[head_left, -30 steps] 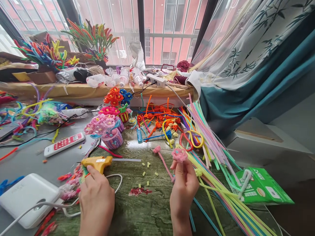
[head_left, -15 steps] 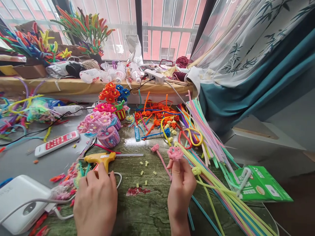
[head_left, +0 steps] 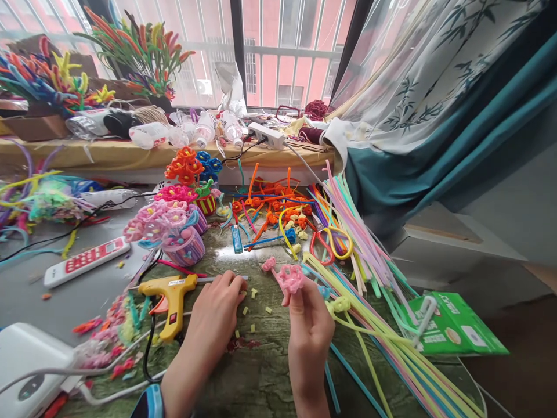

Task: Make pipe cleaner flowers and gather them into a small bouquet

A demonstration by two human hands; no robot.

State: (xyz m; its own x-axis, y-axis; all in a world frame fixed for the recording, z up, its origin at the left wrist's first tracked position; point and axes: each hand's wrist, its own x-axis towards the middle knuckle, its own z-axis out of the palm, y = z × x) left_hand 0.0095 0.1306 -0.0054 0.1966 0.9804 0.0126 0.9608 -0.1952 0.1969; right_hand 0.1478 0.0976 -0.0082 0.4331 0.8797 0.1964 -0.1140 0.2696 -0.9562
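In my right hand point(head_left: 311, 325) a pink pipe-cleaner flower point(head_left: 290, 278) is pinched between thumb and fingers, its petals facing up. Behind it lies a smaller pink flower on a stem point(head_left: 270, 265). My left hand point(head_left: 220, 307) is lowered to the tabletop beside small pale-yellow bits point(head_left: 245, 310). Its fingers are bent together, and what they grip, if anything, is hidden. Just left of that hand, the yellow hot glue gun point(head_left: 172, 299) rests on the table with a glue stick in its back end.
Pots of pipe-cleaner flowers point(head_left: 185, 247) and a remote control point(head_left: 87, 262) lie to the left. Red-and-yellow-handled scissors point(head_left: 324, 244) and bundled pipe cleaners point(head_left: 391, 342) occupy the right, near a green packet point(head_left: 461, 325). A white box with cables point(head_left: 32, 366) sits front left.
My left hand has left the glue gun's handle and moved right to the small yellow bits. My right hand still holds the pink flower, now slightly further left. The view has shifted a little.
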